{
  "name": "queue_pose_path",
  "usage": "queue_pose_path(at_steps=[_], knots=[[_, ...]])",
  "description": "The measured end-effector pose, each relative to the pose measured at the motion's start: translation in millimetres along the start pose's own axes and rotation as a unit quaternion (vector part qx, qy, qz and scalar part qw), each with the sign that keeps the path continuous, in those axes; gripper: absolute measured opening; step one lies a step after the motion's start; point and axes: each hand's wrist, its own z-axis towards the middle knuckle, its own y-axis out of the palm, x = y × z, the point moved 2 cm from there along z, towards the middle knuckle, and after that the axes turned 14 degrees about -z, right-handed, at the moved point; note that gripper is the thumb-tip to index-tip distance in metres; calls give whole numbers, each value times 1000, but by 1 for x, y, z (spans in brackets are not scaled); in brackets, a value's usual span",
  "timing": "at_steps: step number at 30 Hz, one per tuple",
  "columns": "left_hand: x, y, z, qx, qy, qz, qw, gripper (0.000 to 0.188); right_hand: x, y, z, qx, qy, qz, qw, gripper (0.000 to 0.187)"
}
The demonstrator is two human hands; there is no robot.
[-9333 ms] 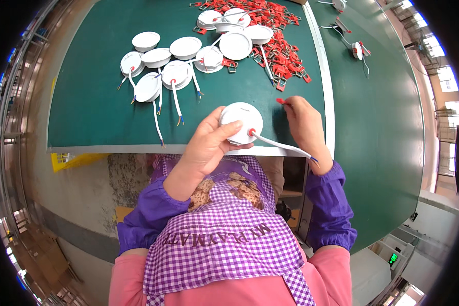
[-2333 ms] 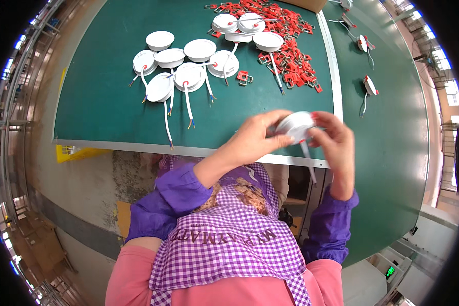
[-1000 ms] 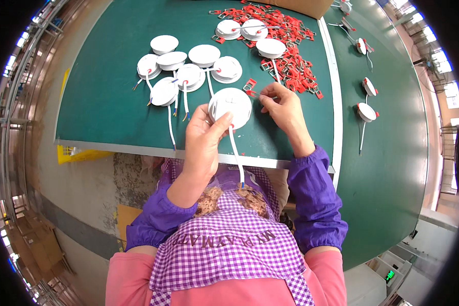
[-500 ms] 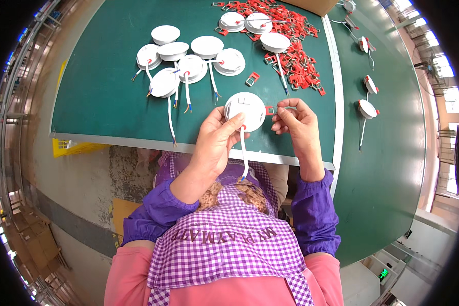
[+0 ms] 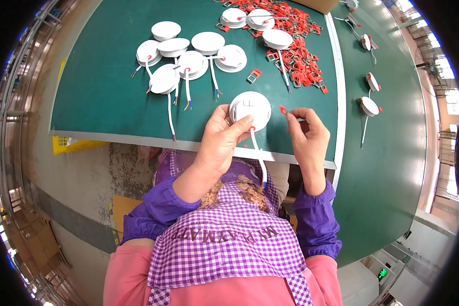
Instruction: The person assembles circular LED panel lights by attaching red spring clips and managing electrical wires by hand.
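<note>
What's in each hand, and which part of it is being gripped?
Left hand: a white round disc, by its lower-left edge. Right hand: a small red clip, by the end farther from the disc.

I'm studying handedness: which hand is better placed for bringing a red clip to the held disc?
Probably the right hand: it holds a small red clip beside the round white disc, which occupies the left hand.

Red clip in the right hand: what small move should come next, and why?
Probably ease the red clip left to the white disc: the right hand pinches it clear of the disc, the left hand holds the disc, and another disc on the right-hand table has red parts at its sides.
</note>
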Motion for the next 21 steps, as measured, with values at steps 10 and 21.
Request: queue_pose_path(at_steps=[10, 21], knots=[[-8, 5, -1, -57, 124, 47, 989, 32, -30, 13, -20, -10, 91, 235, 968, 10], [-5, 2, -1, -108, 99, 80, 986, 29, -33, 17, -22, 3, 110, 291, 950, 6]])
